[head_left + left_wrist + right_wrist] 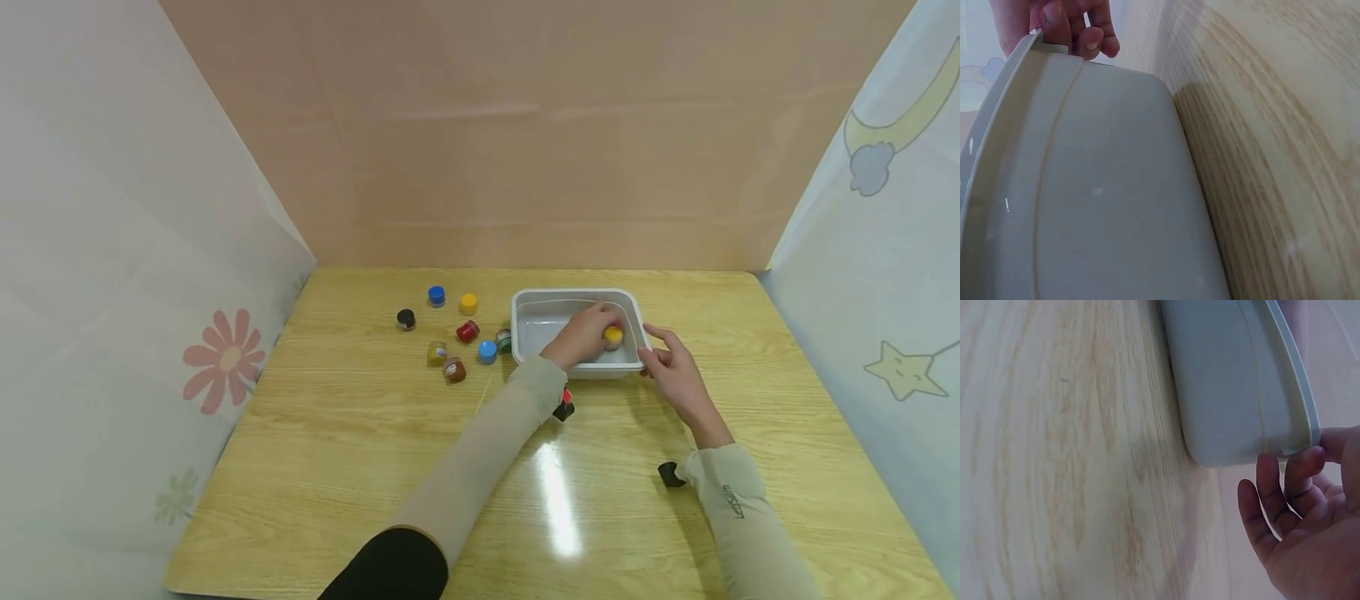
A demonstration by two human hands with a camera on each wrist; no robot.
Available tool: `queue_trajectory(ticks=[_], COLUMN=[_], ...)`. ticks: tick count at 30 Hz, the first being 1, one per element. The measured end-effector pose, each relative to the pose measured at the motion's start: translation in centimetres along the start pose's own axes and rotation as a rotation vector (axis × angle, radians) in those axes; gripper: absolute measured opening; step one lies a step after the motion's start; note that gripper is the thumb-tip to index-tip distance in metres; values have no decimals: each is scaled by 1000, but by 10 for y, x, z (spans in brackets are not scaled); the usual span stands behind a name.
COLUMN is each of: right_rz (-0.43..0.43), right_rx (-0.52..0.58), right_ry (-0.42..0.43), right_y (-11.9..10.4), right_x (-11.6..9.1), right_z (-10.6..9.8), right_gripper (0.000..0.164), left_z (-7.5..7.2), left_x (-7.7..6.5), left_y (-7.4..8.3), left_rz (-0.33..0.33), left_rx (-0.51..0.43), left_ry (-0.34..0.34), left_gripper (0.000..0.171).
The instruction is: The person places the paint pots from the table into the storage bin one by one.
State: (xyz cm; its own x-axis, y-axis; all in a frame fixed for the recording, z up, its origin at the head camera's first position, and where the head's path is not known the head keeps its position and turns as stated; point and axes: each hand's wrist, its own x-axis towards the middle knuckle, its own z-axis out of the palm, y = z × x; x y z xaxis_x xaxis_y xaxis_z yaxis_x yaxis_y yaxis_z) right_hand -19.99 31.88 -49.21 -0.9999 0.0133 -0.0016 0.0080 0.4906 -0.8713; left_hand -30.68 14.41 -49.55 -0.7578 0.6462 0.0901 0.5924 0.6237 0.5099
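A light grey plastic basin [536, 333] stands on the table, right of its middle. My left hand [587, 333] reaches inside over the front rim, its fingers curled against a small jar with a yellow lid [613, 337] near the right end. Part of that jar is hidden by the fingers. At the right end, my right hand [675, 375] pinches the rim between thumb and fingers. From the right wrist view, the right hand's fingertips [1310, 459] meet the basin's corner below the lip. Only the basin's outer wall [1110, 181] fills the left wrist view; the left hand is out of it.
Left of the basin lie several small paint jars: green [504, 341] against its wall, light blue [487, 352], red [468, 332], brown [454, 370], mustard [437, 354], yellow [468, 303], blue [437, 295] and black [406, 319]. A brown wall covering [525, 183] rises behind the table [337, 467].
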Motion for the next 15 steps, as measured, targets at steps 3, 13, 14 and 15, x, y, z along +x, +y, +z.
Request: queue_trajectory(ticks=[3,13,14,15], right_rz=[6,4,5,6], right_rx=[-1,-1,3,6], right_ry=[1,12,14,14], right_y=[-1,0,1,2], right_x=[-1,1,3,4], right_z=[0,0,0,0], right_gripper=[59,58,58,57], left_z=[0,-5,-6,-6], left_x=[-1,-1,-1,-1], left_y=[1,4,4,4], left_rz=[1,-6,-2,1], left_rx=[3,38,42,46], left_ry=[-4,-13,-12,-13], left_gripper=[22,25,25,25])
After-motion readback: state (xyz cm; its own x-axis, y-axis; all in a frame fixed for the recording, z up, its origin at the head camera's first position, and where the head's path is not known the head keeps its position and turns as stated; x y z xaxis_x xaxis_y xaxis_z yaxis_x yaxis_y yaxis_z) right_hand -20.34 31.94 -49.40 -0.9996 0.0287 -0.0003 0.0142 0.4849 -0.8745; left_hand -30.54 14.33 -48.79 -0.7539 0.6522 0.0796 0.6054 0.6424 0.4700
